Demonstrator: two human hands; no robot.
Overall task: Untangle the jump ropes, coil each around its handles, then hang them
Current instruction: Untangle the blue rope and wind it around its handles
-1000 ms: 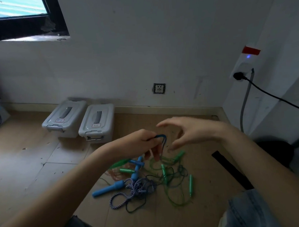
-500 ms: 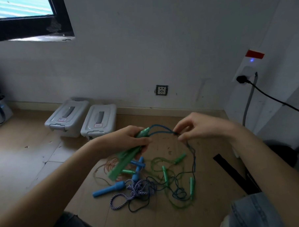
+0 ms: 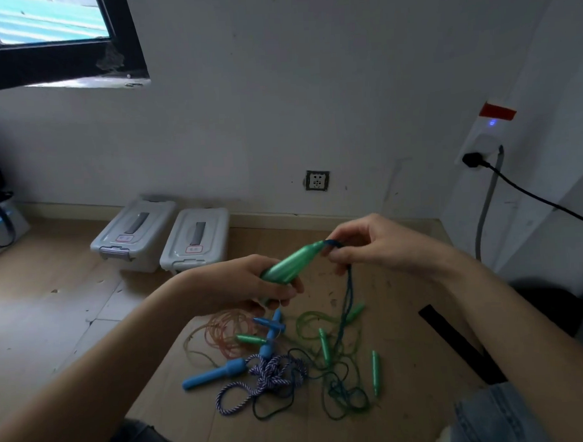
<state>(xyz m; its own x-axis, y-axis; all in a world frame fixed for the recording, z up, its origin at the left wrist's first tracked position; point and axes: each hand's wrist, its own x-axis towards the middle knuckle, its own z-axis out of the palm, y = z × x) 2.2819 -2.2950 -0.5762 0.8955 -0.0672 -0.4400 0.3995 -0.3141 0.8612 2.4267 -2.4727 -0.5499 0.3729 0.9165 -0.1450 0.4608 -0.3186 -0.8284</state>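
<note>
My left hand [image 3: 249,284] grips a pair of green jump-rope handles [image 3: 290,262], their tips tilted up to the right. My right hand [image 3: 371,242] pinches the dark blue rope [image 3: 348,295] right at those tips; the rope drops from there to the floor. Below lies a tangle: a blue handle [image 3: 213,376] with a blue-and-white braided rope [image 3: 273,375], loose green handles [image 3: 376,372], green cord [image 3: 341,402] and an orange cord coil [image 3: 226,329].
Two grey lidded boxes [image 3: 165,234] stand by the wall on the wooden floor. A black strip [image 3: 455,340] lies at the right. A wall socket [image 3: 316,180], a plugged black cable [image 3: 529,190] and a window [image 3: 51,37] are in view. My knees frame the bottom edge.
My left hand raised the green handles and tilted their tips up toward the right. My right hand came in from the stretched rope and now pinches it at the handle tips.
</note>
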